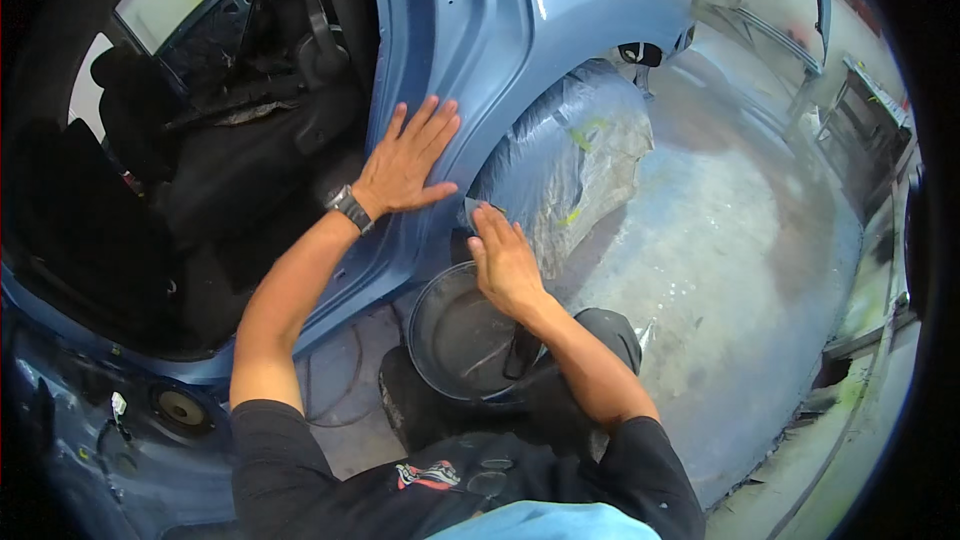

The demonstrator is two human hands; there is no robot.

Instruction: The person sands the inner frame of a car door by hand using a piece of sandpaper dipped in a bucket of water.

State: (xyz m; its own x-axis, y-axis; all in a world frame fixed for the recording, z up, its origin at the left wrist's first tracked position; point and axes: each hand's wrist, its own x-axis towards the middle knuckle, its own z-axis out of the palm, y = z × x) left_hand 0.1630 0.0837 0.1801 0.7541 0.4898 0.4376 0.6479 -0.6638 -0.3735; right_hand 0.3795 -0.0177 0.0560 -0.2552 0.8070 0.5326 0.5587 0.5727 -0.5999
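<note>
My left hand (410, 158) lies flat on the light blue car body panel (570, 0), fingers spread, beside the door opening and holding nothing. At the front edge of the wheel arch, my right hand (508, 262) has its fingers stretched and close together. A small grey sheet (472, 207), like sandpaper, pokes out from under its fingertips against the panel edge; most of it is hidden. Crumpled plastic film (575, 160) covers the wheel. Below my right hand a round black tub (418, 345) stands between my knees, with a dark handle-like object (522, 352) at its right side.
To the left is the open door frame with a dark car seat (240, 160) inside. An open blue door (140, 440) with a round speaker (182, 406) is at the lower left. Stained concrete floor (730, 270) extends right, toward a frame (880, 100) and pale panels.
</note>
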